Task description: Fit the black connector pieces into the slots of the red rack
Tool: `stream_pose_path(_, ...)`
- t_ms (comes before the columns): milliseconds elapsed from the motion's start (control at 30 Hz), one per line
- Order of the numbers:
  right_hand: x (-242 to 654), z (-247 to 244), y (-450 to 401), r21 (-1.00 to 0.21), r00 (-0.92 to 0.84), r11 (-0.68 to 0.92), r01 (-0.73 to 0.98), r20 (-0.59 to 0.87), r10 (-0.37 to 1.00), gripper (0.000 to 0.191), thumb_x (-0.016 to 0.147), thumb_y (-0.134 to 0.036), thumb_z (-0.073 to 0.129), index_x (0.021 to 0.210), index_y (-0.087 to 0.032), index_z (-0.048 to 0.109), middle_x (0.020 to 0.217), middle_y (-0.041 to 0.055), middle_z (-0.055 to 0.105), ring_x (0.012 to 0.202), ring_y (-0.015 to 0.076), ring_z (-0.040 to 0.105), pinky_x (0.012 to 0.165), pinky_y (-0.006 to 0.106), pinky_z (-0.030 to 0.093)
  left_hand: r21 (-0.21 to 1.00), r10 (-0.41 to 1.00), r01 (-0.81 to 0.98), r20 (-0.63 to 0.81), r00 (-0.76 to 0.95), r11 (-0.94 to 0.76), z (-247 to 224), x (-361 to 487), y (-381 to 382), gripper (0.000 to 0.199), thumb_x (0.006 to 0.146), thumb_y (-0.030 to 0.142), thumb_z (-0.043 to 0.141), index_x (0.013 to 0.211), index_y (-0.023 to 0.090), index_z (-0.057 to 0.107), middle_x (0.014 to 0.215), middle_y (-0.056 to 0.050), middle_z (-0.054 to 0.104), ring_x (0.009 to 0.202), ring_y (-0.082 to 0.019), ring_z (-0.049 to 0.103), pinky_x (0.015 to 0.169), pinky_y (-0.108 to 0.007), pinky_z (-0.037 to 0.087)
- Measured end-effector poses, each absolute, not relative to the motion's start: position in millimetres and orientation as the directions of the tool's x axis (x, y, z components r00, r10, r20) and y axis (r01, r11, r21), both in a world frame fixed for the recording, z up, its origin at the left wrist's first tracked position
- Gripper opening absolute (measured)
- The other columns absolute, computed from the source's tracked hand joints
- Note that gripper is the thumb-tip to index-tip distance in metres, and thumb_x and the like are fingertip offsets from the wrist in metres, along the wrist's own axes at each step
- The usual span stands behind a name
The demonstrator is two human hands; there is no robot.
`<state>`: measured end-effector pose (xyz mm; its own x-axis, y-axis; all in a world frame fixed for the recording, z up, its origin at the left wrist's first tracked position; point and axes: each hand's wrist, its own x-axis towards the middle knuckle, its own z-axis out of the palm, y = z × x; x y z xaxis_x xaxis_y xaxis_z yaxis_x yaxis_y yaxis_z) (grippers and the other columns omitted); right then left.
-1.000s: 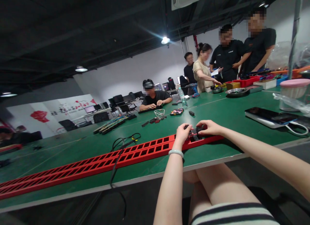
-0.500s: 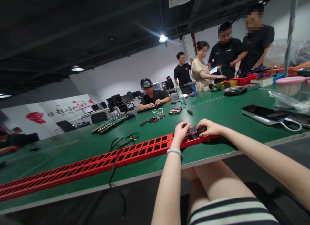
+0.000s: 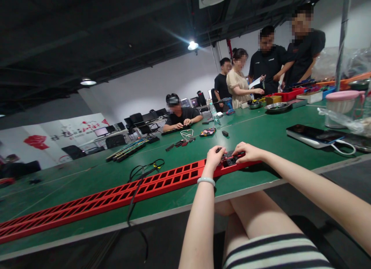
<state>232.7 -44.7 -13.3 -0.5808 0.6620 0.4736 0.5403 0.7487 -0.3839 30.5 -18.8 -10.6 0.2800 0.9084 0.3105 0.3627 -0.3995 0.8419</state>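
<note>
A long red slotted frame (image 3: 162, 181) lies along the near side of the green table, with rows of rectangular openings. At its right end, small black blocks (image 3: 231, 160) sit in the openings between my hands. My left hand (image 3: 213, 159) is closed at the frame's near side, its thumb and fingertips pinching a small black piece (image 3: 219, 149). Bent over the far right part of the frame, my right hand (image 3: 248, 152) has its fingers pressed together at a dark part that they largely hide. A pale bangle (image 3: 206, 181) circles my left wrist.
A black cable (image 3: 133, 195) crosses the frame and hangs off the table edge. Beyond lie a black block (image 3: 225, 133), a patterned case (image 3: 208, 132) and a bundle of strips (image 3: 130, 148). A phone on a white power bank (image 3: 313, 137) lies right. Co-workers are across the table.
The view has shifted slightly. Both hands stay at the same part of the frame; my right fingers have changed their bend a little. A standing person at the back has moved rightward.
</note>
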Motion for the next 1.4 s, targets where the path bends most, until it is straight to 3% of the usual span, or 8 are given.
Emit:
stream_pose_path(933,231.2,-15.6,-48.4,-0.385,-0.583,0.719,0.579,0.422,0.695,0.043,0.065,-0.047,0.06,0.096,-0.018,0.066,0.09,0.0075,0.057,0.088,0.0219,0.048,0.08,0.031,0.036,0.812,0.898,0.396,0.334,0.286,-0.428,-14.2,29.8,-15.2,0.033,0.074,0.045,0.049,0.085,0.015,0.056,0.08,-0.007,0.064,0.053,-0.01,0.057,0.042,-0.018,0.04)
stream_pose_path(1167,232.1,-17.6,-47.3,-0.391,-0.592,0.724,0.568,0.417,0.689,0.036,0.071,-0.042,0.055,0.096,-0.019,0.066,0.09,0.0078,0.056,0.091,0.0215,0.046,0.081,0.032,0.035,0.814,0.903,0.403,0.326,0.278,-0.418,-12.0,30.3,-17.3,0.033,0.074,0.044,0.05,0.084,0.014,0.056,0.08,-0.008,0.064,0.053,-0.01,0.056,0.042,-0.017,0.039)
stream_pose_path(1400,232.2,-19.8,-49.0,-0.405,-0.576,0.722,0.561,0.436,0.692,0.035,0.068,-0.041,0.059,0.096,-0.022,0.066,0.091,0.0069,0.054,0.092,0.0216,0.045,0.083,0.033,0.035,0.834,0.91,0.381,0.309,0.275,-0.398,-8.7,31.7,-20.8,0.032,0.073,0.042,0.051,0.084,0.013,0.056,0.08,-0.008,0.064,0.053,-0.01,0.056,0.041,-0.018,0.04)
